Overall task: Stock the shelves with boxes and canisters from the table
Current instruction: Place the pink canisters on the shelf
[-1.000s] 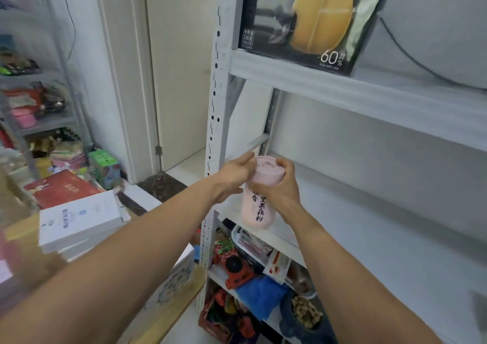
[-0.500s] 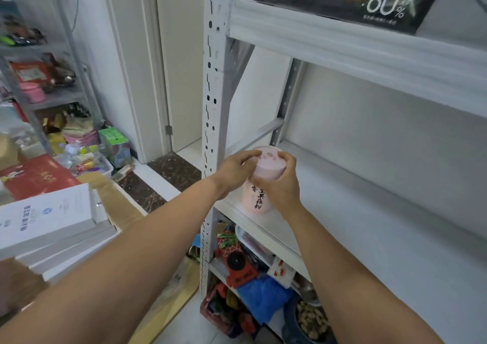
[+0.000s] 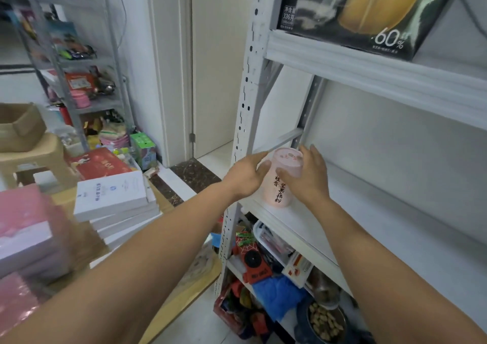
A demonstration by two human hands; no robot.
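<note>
Several boxes lie stacked on the bench (image 3: 63,201) at the far left: a pink box (image 3: 23,227), white boxes (image 3: 113,193) and a red box (image 3: 100,163) behind them, presumably stock waiting its turn. Further right stands the rack's perforated post (image 3: 245,106), and just past it the left hand (image 3: 245,177) reaches in, its grip closing lightly with thumb and forefinger on the upper left wall of the pink canister (image 3: 283,185). The canister stands upright on the middle shelf (image 3: 395,238), near the front edge and close beside the post, with its lettering facing outward, likely so the label reads from the aisle. The right hand (image 3: 308,177) flanks its other side with a looser grip: the fingers are straight and lifted clear of the lid, and only the thumb lies across the front. Holding from both sides looks like steadying a tall, narrow thing as it settles, so this seems to be the point of letting go. The shelf stretches bare to the right, which suits starting a row at the left corner. Above, a dark box (image 3: 350,11) occupies the upper shelf (image 3: 369,72).
</note>
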